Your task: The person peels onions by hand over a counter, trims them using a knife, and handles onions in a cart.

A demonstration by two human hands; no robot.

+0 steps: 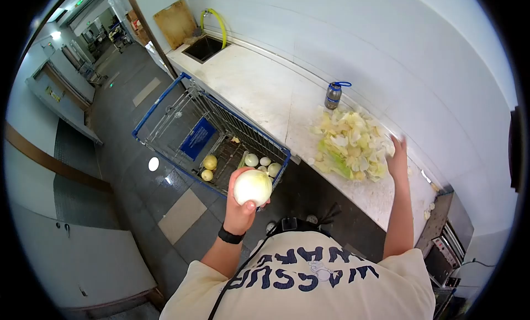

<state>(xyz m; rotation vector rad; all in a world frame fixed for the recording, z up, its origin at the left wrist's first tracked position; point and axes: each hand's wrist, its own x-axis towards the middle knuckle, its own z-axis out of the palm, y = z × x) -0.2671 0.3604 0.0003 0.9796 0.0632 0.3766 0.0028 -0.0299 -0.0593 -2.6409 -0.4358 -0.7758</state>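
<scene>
My left hand (238, 214) is wrapped round a large peeled white onion (253, 188), held up over the near end of a shopping cart. On the right, my right hand (397, 159) is stretched out at the edge of a heap of onion skins and pale leafy scraps (353, 146) on the counter. Its fingers look extended and slightly blurred, with nothing visible in them. Inside the cart (160, 102) lie several white onions (251, 160) and a few yellowish, unpeeled-looking ones (210, 162).
A dark bottle with a blue loop (333, 95) stands behind the heap. Along the wall, the white counter (254, 80) leads to a sink (204, 48) with a yellow hose (221, 23) and a cutting board (175, 24). A metal appliance (444, 245) stands at right.
</scene>
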